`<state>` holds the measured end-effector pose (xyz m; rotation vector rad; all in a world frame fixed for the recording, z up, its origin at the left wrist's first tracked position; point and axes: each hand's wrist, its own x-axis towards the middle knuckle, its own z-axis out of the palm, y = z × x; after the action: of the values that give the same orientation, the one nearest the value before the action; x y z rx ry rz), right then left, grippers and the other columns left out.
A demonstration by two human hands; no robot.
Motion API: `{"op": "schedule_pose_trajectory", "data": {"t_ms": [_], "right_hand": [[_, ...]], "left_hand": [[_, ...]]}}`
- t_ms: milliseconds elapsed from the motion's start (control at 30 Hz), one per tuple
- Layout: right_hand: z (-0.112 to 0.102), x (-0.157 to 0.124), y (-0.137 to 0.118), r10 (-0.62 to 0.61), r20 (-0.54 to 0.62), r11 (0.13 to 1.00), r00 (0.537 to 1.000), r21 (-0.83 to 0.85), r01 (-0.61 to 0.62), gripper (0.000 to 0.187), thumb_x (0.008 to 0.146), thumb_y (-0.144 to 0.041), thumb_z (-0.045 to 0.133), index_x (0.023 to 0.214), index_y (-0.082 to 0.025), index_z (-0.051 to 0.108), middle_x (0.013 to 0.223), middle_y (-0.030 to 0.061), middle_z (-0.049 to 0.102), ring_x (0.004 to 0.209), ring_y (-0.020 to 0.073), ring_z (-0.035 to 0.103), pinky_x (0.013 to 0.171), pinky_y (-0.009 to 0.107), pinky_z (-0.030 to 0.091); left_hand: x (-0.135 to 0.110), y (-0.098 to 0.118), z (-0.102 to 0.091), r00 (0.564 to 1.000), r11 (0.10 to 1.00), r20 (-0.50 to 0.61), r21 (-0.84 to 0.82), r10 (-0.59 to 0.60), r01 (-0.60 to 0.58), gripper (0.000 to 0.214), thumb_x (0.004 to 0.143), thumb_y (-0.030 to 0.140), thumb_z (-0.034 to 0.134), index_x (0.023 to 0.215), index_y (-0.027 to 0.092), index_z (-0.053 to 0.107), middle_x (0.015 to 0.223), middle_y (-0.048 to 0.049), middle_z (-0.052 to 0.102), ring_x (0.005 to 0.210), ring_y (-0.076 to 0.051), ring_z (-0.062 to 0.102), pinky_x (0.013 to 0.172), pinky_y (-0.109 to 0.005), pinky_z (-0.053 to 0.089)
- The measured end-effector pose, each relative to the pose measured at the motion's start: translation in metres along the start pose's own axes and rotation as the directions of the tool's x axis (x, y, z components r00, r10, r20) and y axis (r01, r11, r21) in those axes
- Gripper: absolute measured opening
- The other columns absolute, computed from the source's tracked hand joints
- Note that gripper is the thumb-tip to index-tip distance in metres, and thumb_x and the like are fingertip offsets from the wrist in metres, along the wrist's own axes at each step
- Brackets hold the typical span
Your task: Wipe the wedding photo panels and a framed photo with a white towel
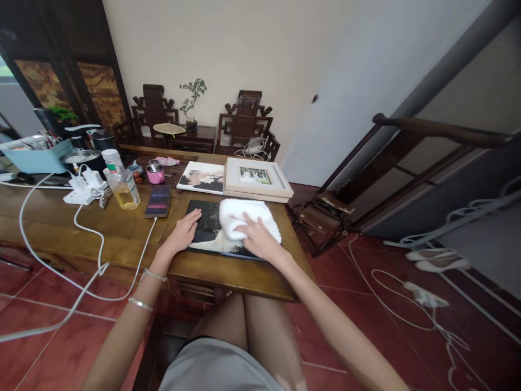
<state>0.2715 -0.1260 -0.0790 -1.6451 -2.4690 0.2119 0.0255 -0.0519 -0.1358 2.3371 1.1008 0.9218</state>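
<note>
A dark, glossy photo panel (pixel 206 220) with a pale figure in its picture lies flat near the wooden table's right end. My left hand (pixel 186 229) rests on the panel's left edge, its fingers stretched out and holding nothing. Spread over the panel's right part is a white towel (pixel 260 212), fluffy and bunched. My right hand (pixel 256 233) grips the towel from above, fingers pressed into it. The towel hides much of the picture underneath.
Behind the panel lie a white-framed photo (pixel 254 175) and a photo board (pixel 200 177). Leftward are a charging phone (pixel 158 201), a bottle (pixel 125 187), a pink cup (pixel 155 174) and a power strip (pixel 83 190). A white cable (pixel 100 239) hangs past the table's front edge.
</note>
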Motion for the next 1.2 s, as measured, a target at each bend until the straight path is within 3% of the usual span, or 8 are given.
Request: {"op": "schedule_pose_trajectory", "data": {"t_ms": [133,233,433,533,633,767,867,1200], "right_hand": [[0.002,0.037,0.003,0.175,-0.058,0.979,0.983,-0.091,-0.180,0.058,0.071,-0.001,0.040,0.123,-0.020,0.057,0.145,0.0064,0.039,0.134,0.0389,0.021,0.096,0.072,0.024],[0.006,0.043,-0.026,0.100,-0.040,0.989,0.994,-0.102,-0.103,0.058,0.071,-0.002,0.042,0.124,-0.022,0.056,0.148,0.0047,0.034,0.134,0.0414,0.020,0.095,0.075,0.022],[0.011,-0.002,-0.086,-0.254,0.080,0.967,0.964,-0.013,0.256,0.057,0.067,0.001,0.043,0.115,-0.024,0.063,0.148,0.0004,0.033,0.138,0.0383,0.012,0.103,0.071,0.013],[0.009,-0.029,-0.083,-0.283,0.114,0.959,0.952,0.071,0.276,0.058,0.061,0.003,0.043,0.108,-0.023,0.065,0.147,-0.0005,0.035,0.139,0.0353,0.012,0.105,0.068,0.013],[0.006,-0.036,-0.058,-0.160,0.044,0.983,0.986,0.095,0.155,0.061,0.061,0.003,0.040,0.112,-0.022,0.063,0.146,0.0018,0.037,0.139,0.0323,0.016,0.105,0.066,0.016],[-0.001,-0.008,-0.018,0.094,0.002,0.995,0.996,0.033,-0.094,0.060,0.067,0.001,0.038,0.120,-0.018,0.059,0.138,0.0097,0.047,0.136,0.0360,0.022,0.100,0.068,0.022],[-0.006,0.027,-0.005,0.164,0.006,0.986,0.986,0.030,-0.164,0.060,0.071,-0.001,0.038,0.125,-0.018,0.056,0.127,0.0128,0.057,0.132,0.0375,0.029,0.096,0.067,0.028],[0.000,0.111,-0.043,-0.025,-0.006,0.994,1.000,0.107,0.025,0.058,0.074,-0.007,0.038,0.125,-0.028,0.056,0.132,0.0030,0.055,0.127,0.0315,0.039,0.100,0.060,0.029]], "left_hand": [[0.000,0.002,-0.001,1.000,1.000,0.008,-0.009,-0.014,0.014,0.043,0.090,0.026,0.033,0.126,0.013,0.053,0.140,-0.0107,0.046,0.133,-0.020,0.037,0.113,-0.043,0.027],[0.001,0.010,-0.005,0.998,0.996,-0.041,-0.068,-0.052,0.049,0.044,0.092,0.032,0.034,0.128,0.015,0.052,0.139,-0.0095,0.047,0.132,-0.020,0.040,0.113,-0.041,0.027],[0.000,0.027,-0.014,0.970,0.971,-0.209,-0.227,-0.128,0.079,0.049,0.095,0.042,0.029,0.130,0.015,0.050,0.140,-0.0081,0.046,0.131,-0.018,0.040,0.113,-0.036,0.028],[-0.001,0.027,-0.012,0.974,0.980,-0.200,-0.186,-0.106,0.068,0.051,0.095,0.043,0.028,0.129,0.012,0.050,0.139,-0.0096,0.048,0.131,-0.019,0.041,0.112,-0.036,0.029],[-0.003,0.025,-0.009,0.989,0.994,-0.134,-0.096,-0.064,0.051,0.049,0.094,0.041,0.032,0.125,0.012,0.055,0.134,-0.0106,0.052,0.129,-0.020,0.044,0.111,-0.038,0.031],[-0.003,0.024,-0.006,0.998,0.999,-0.063,-0.016,-0.031,0.030,0.040,0.090,0.035,0.042,0.118,0.013,0.061,0.126,-0.0101,0.059,0.127,-0.022,0.046,0.109,-0.041,0.035],[-0.002,0.024,-0.006,0.998,1.000,-0.066,-0.002,-0.022,0.022,0.039,0.089,0.031,0.044,0.117,0.011,0.062,0.125,-0.0119,0.059,0.126,-0.022,0.046,0.108,-0.040,0.037],[-0.001,0.018,-0.009,0.995,0.998,-0.095,0.057,-0.034,0.040,0.035,0.085,0.030,0.051,0.114,0.016,0.064,0.121,-0.0095,0.063,0.115,-0.025,0.057,0.103,-0.042,0.042]]}}
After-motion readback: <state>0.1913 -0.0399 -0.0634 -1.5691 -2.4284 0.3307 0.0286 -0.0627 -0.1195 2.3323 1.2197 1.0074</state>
